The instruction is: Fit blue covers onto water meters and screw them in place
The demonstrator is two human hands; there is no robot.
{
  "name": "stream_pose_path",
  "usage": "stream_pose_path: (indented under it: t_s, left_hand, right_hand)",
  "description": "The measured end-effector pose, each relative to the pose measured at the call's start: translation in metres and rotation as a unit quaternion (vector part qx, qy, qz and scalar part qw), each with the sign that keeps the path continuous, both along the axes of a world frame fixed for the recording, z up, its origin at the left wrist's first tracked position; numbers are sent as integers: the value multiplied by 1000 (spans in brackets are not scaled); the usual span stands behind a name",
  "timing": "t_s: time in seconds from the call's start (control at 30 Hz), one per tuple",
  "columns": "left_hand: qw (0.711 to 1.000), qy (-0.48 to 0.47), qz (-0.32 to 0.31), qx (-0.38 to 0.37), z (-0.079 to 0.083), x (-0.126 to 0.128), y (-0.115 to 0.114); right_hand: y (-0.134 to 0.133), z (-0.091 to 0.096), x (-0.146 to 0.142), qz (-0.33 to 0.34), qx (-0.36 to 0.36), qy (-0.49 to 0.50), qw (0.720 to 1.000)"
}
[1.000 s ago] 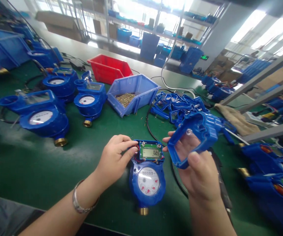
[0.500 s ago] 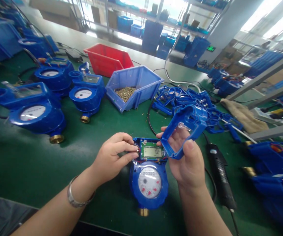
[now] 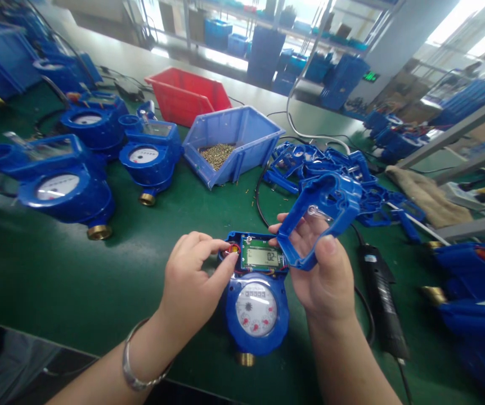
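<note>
My left hand point(image 3: 196, 275) pinched the red-and-yellow part point(image 3: 235, 248) in the meter point(image 3: 256, 309); my right hand point(image 3: 326, 278) gripped the cover point(image 3: 347, 207). Seating, I judged; aligning the cover was called for next.

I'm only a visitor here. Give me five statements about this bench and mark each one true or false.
1. The right hand holds a blue plastic frame. True.
2. The silver bracelet is on the right wrist. False: it is on the left wrist.
3. The left hand is at the open meter, beside its display. True.
4. The red bin stands nearer the person than the light blue bin. False: it stands farther away.
5. A black handheld tool lies on the green table. True.
</note>
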State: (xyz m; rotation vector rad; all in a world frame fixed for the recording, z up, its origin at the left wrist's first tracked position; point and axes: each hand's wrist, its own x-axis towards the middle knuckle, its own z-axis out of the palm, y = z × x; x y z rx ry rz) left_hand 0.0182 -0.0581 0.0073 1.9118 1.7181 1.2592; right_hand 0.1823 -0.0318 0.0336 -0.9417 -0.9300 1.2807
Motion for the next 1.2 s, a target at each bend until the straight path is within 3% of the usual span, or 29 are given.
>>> stream_pose_path:
  t_s: [0.13, 0.27, 0.4, 0.6, 0.73, 1.07, 1.2]
  left_hand:
    - [999, -9, -24, 33, 2, 3, -2]
    - [987, 82, -85, 105, 3, 4, -6]
    - [980, 132, -123, 87, 3, 0, -6]
    - [984, 120, -126, 35, 4, -5, -3]
    - [987, 103, -122, 26, 3, -5, -2]
    - [988, 98, -117, 33, 1, -3, -7]
    - [994, 29, -94, 37, -1, -1, -9]
  right_hand:
    - [0, 0, -1, -3, -2, -15, 1000]
    - [2, -1, -1, -3, -6, -17, 1000]
    - [-1, 0, -1, -4, 4, -3, 1000]
    - [-19, 9, -9, 109, 50, 40, 992]
    - [-23, 6, -16, 174, 44, 66, 982]
    - [-21, -5, -13, 225, 54, 29, 972]
    - [-21, -4, -13, 228, 63, 22, 971]
